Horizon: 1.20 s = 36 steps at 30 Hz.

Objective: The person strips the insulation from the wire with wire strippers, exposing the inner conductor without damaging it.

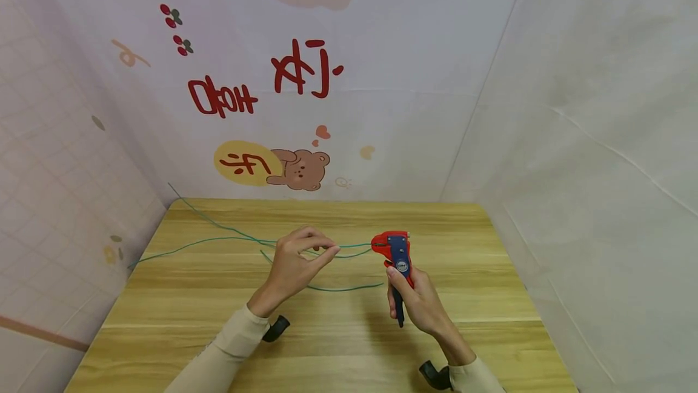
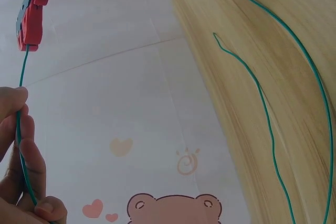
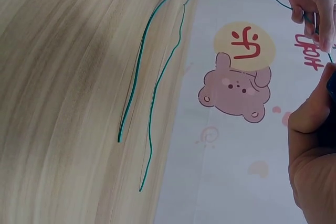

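Observation:
My right hand (image 1: 422, 303) grips the handles of a red and blue wire stripper (image 1: 400, 254), thumb across its side. The tool stands upright above the table, its red head turned left. From that head a thin green wire (image 1: 355, 246) runs left to my left hand (image 1: 297, 263), which pinches it between thumb and fingertips. The left wrist view shows the wire (image 2: 23, 69) entering the stripper's red nose (image 2: 32, 27) and passing down along my fingers. The wire's tip is hidden inside the head. In the right wrist view the stripper is mostly cut off.
Two more green wires lie on the wooden table, a thicker one (image 3: 137, 72) and a thinner one (image 3: 151, 108). The held wire's tail (image 1: 212, 220) stretches toward the left back corner. A black curved piece (image 1: 276, 329) sits by my left wrist, another (image 1: 434, 375) by my right. Fabric walls (image 1: 403, 108) enclose the table.

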Each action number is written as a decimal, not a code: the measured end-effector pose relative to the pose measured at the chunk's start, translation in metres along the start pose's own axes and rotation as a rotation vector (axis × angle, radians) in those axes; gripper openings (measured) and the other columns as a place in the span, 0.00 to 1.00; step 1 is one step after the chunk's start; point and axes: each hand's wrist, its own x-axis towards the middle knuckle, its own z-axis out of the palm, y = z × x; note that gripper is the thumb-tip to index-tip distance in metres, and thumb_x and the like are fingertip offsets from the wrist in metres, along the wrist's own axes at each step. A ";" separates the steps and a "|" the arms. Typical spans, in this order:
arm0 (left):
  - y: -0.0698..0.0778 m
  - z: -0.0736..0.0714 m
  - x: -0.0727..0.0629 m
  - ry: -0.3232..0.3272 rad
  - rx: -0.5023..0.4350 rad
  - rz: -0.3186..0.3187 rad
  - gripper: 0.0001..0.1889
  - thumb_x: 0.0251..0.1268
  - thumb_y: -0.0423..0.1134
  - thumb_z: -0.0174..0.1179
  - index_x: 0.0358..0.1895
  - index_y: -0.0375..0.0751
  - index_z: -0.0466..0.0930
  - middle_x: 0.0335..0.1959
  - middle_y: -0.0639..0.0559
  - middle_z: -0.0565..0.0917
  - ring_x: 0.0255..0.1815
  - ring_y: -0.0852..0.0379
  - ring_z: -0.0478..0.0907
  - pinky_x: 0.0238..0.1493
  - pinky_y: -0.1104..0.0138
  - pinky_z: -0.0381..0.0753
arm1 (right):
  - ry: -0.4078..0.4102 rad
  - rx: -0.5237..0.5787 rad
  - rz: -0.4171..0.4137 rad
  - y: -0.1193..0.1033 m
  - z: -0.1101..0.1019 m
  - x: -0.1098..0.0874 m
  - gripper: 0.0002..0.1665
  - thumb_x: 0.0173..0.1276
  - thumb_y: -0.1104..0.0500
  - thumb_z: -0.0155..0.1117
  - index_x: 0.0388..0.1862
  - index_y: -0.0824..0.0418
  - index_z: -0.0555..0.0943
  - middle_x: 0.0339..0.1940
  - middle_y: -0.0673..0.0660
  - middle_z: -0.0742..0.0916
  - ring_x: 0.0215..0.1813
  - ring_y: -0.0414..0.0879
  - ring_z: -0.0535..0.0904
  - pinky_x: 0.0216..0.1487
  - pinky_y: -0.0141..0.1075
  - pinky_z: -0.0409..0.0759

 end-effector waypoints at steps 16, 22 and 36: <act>0.002 0.000 0.001 0.009 -0.009 0.004 0.08 0.61 0.27 0.83 0.36 0.46 0.97 0.33 0.52 0.92 0.32 0.50 0.86 0.38 0.73 0.83 | 0.065 -0.007 0.009 -0.001 0.004 0.000 0.23 0.97 0.54 0.48 0.42 0.70 0.76 0.20 0.72 0.79 0.15 0.45 0.80 0.16 0.43 0.83; 0.002 0.000 0.001 0.008 0.011 0.003 0.08 0.61 0.28 0.84 0.35 0.47 0.98 0.33 0.54 0.92 0.34 0.58 0.85 0.38 0.73 0.82 | 0.118 -0.017 0.005 -0.001 0.005 0.001 0.25 0.96 0.53 0.50 0.35 0.67 0.75 0.16 0.67 0.77 0.11 0.42 0.76 0.11 0.40 0.77; 0.001 0.001 0.003 0.019 0.039 0.006 0.07 0.60 0.28 0.84 0.34 0.44 0.97 0.33 0.53 0.92 0.33 0.58 0.84 0.35 0.71 0.81 | 0.086 0.025 -0.039 0.001 0.002 0.005 0.24 0.97 0.55 0.48 0.39 0.70 0.75 0.18 0.71 0.77 0.12 0.47 0.79 0.13 0.42 0.79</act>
